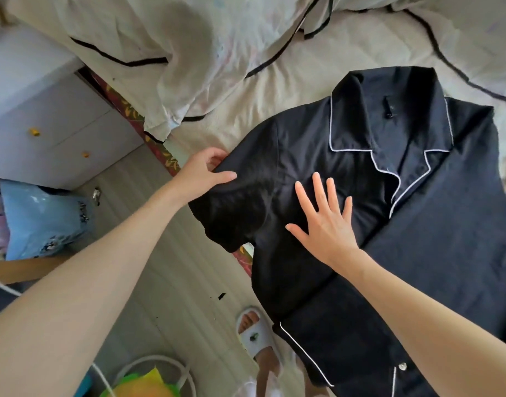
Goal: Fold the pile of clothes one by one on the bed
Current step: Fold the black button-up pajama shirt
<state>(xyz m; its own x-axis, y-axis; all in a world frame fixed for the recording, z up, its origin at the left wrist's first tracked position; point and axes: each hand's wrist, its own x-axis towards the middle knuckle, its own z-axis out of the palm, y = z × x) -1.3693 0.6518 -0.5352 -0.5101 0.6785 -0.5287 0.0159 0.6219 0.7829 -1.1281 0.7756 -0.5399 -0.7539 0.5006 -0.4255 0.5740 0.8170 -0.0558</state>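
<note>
A dark navy pyjama shirt with white piping lies front up on the beige bed sheet, collar toward the far side. Its short left sleeve hangs past the bed's edge. My left hand pinches the sleeve's end, thumb on top and fingers underneath. My right hand presses flat on the shirt's chest with fingers spread and straight, just left of the lapel.
A rumpled cream duvet with black trim lies at the head of the bed. A white drawer unit stands left of the bed. Below is wooden floor, my foot in a white slipper, a blue bag and a fan.
</note>
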